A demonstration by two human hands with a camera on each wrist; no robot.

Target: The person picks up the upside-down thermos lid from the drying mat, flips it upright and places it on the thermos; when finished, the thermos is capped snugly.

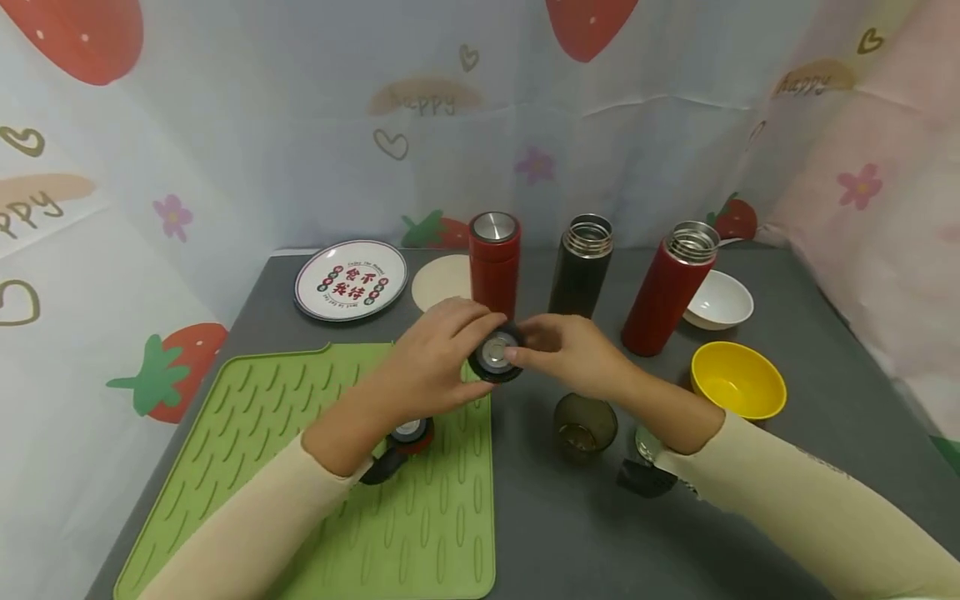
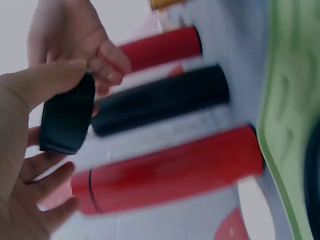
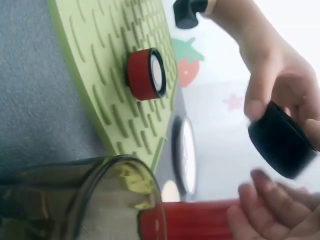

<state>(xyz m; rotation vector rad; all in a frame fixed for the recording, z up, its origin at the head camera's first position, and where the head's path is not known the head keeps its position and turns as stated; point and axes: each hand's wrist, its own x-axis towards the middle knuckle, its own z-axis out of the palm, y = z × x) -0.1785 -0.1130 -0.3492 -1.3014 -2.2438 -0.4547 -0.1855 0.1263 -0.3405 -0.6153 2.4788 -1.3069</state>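
Both hands, left [image 1: 442, 354] and right [image 1: 573, 354], pinch the black lid [image 1: 495, 353] before the black flask [image 1: 581, 267], keeping it level.

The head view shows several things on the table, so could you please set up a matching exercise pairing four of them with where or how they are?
Things:
1. black lid
2. red lid
3. black flask
4. yellow bowl

Places or states:
A. lying on the green mat
B. standing open, no lid on
C. held between both hands
D. at the table's right side, near the white bowl

Pairs: 1-C, 2-A, 3-B, 4-D
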